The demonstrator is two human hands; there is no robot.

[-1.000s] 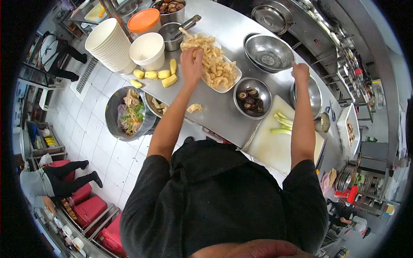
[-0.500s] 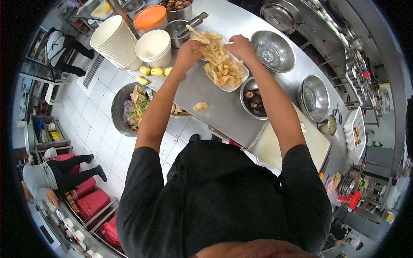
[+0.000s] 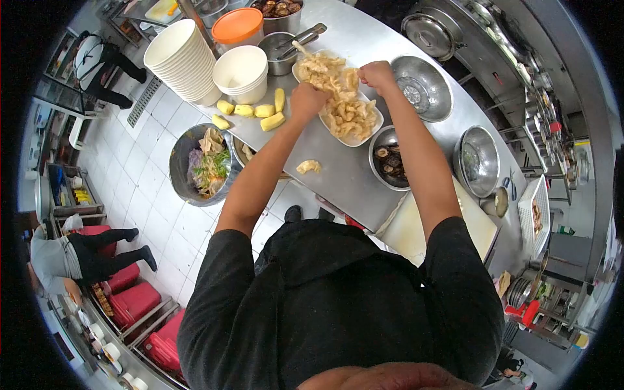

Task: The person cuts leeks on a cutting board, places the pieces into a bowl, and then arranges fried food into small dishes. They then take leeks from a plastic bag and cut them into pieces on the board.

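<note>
We see the pieces (image 3: 351, 120) heaped in a white dish (image 3: 356, 142) on the steel surface (image 3: 338, 190); whether a second dish lies under the far end, we cannot tell. Our left grip (image 3: 309, 102) is curled at the left flank of the heap, its fingertips against or just beside the pieces, and we cannot tell if it has hold of one. Our right grip (image 3: 377, 75) has its fingers drawn close together at the opposite flank, next to a piece that stands up from the rest; whether it pinches that piece, we cannot make out.

We judge the pieces light and airy, fairly stiff but easy to crack or dent, and perhaps a little greasy. We would take them by the thick curled edges with a loose pinch, or scoop several from beneath, since hard squeezing may break them and tangled neighbours may drag along.

To us they look pale gold, puffed and crinkled, with irregular, curling outlines, piled above the rim. A loose piece (image 3: 309, 166) lies apart on the surface, near its edge, and a bowl (image 3: 387, 135) of mushrooms (image 3: 393, 166) stands just beside the dish
</note>
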